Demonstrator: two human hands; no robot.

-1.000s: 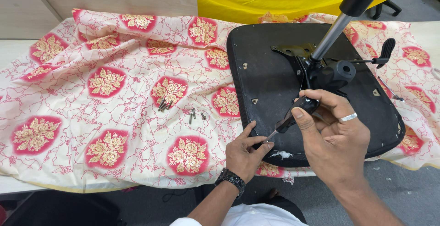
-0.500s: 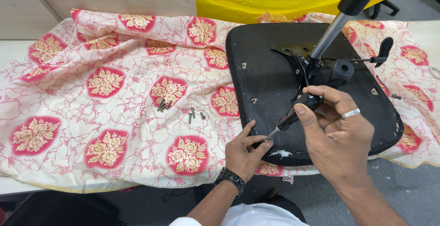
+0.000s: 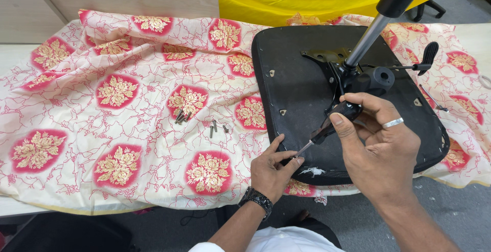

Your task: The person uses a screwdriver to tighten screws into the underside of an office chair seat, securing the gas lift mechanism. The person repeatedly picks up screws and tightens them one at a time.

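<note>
An office chair seat (image 3: 307, 78) lies upside down on the tabletop (image 3: 15, 206), its black underside facing up so that the mounting plate (image 3: 327, 58) and the screw points around it can be reached from above; the gas lift column (image 3: 378, 22) sticks up and away toward the top of the view, and a side lever (image 3: 424, 60) juts out to the right. A patterned cloth (image 3: 128, 104), cream with red and gold medallions, is spread beneath the seat, likely to cushion it and to keep small parts from rolling off. The right hand (image 3: 378, 150) wraps its grip around the dark handle of a screwdriver (image 3: 330, 127), fingers closed and thumb pressed along the handle, holding the tool at a slant so the shaft runs down and left toward the near edge of the seat. The left hand (image 3: 273, 167), wearing a wristwatch (image 3: 255, 199), pinches the metal tip between thumb and fingers, apparently steadying it on a spot near the seat's front rim, just beside a white scuff (image 3: 312, 171). Several loose screws (image 3: 181, 115) lie in a small cluster on the cloth, with a few more screws (image 3: 217, 127) just beside them, set well apart from the hands yet within reach
</note>
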